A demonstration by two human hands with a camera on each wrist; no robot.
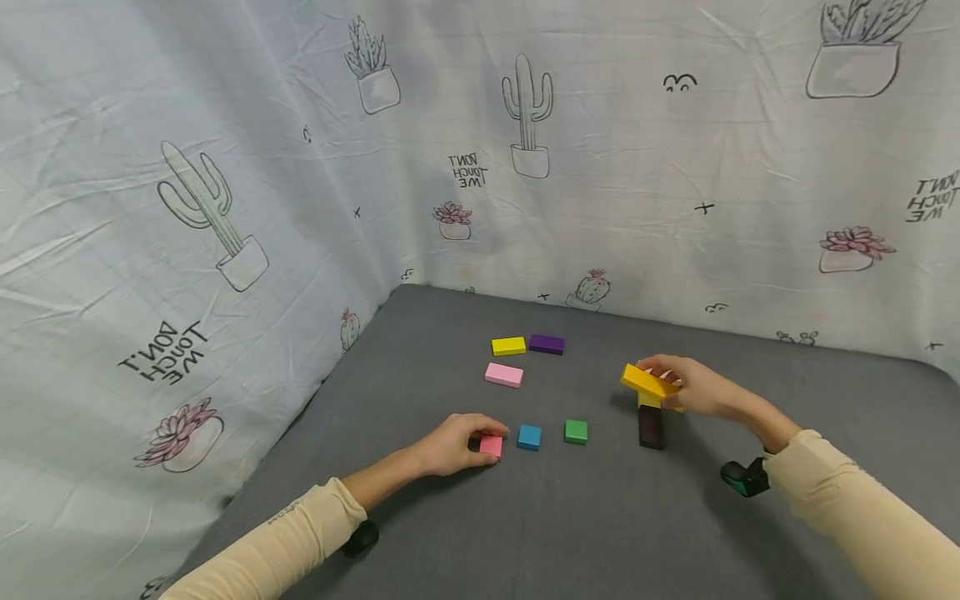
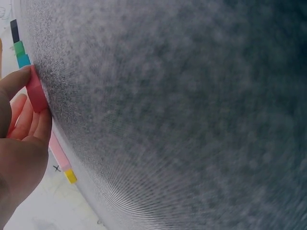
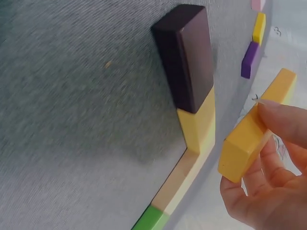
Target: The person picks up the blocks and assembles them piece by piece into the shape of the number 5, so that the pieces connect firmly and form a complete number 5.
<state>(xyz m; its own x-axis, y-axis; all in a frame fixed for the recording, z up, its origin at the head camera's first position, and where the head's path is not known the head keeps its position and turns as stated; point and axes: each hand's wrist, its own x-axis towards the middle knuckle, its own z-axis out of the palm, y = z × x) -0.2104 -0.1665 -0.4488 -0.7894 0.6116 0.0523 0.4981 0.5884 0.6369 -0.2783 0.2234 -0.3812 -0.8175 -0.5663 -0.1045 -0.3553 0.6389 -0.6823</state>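
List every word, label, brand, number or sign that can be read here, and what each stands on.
"DON'T TOUCH ME", in mirror writing: on the patterned cloth, three times in the head view.
"X": small cross marks on the same cloth.
Left sleeve and right sleeve: dark lettering, too small to read.
Blocks: no text visible.

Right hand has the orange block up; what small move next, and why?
I'd probably lower the right hand a little, bringing the orange block toward the table: it is pinched in the air, and the right wrist view shows a gap between it and the pale yellow block.
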